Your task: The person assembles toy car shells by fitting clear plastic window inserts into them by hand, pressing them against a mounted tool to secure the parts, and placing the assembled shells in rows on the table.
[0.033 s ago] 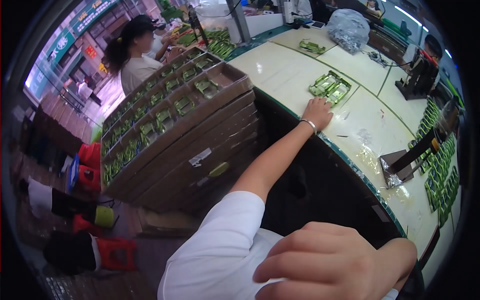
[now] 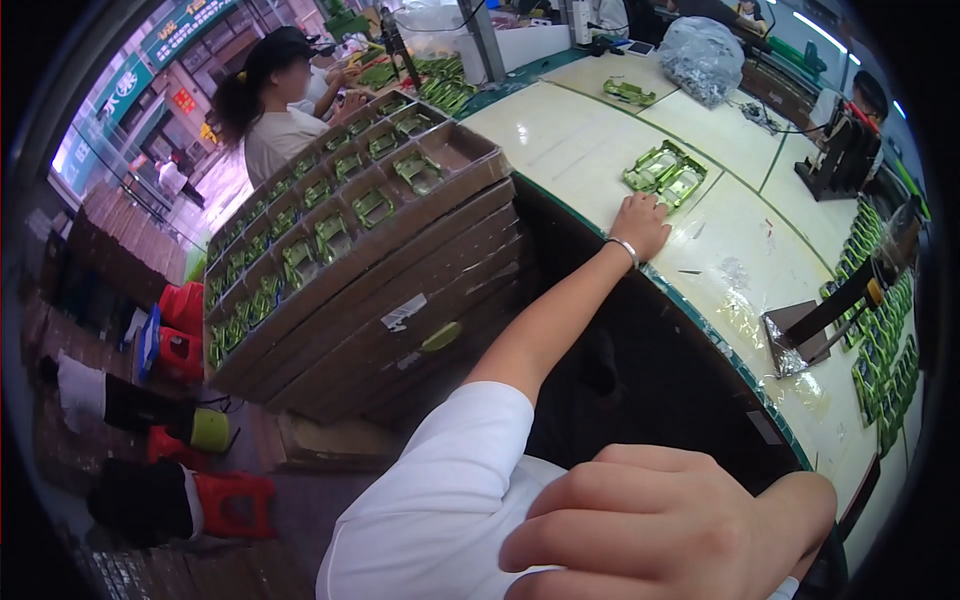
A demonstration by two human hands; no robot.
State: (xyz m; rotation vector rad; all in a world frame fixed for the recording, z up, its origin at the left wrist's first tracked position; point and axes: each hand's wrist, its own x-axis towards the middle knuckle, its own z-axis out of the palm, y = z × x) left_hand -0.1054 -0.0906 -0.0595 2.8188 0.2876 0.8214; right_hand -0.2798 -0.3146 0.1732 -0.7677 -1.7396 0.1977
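My left hand (image 2: 641,226) reaches over the worktable edge, a silver bangle at its wrist. Its fingers lie forward on the tabletop, fingertips against the near edge of two bright green car-body-shaped frames (image 2: 665,174) lying side by side. No grip around them is visible. Close in front of me, my right hand (image 2: 650,520) has its back up and its fingers curled in. Anything inside it is hidden. Another green frame (image 2: 629,92) lies farther back on the table.
A stack of brown compartment trays (image 2: 440,220) with green frames in the top one stands left of the table. To the right are a dark stand (image 2: 830,310) and rows of green parts (image 2: 885,375). A clear plastic bag (image 2: 700,60) sits far back. Another person (image 2: 280,125) works beyond the trays.
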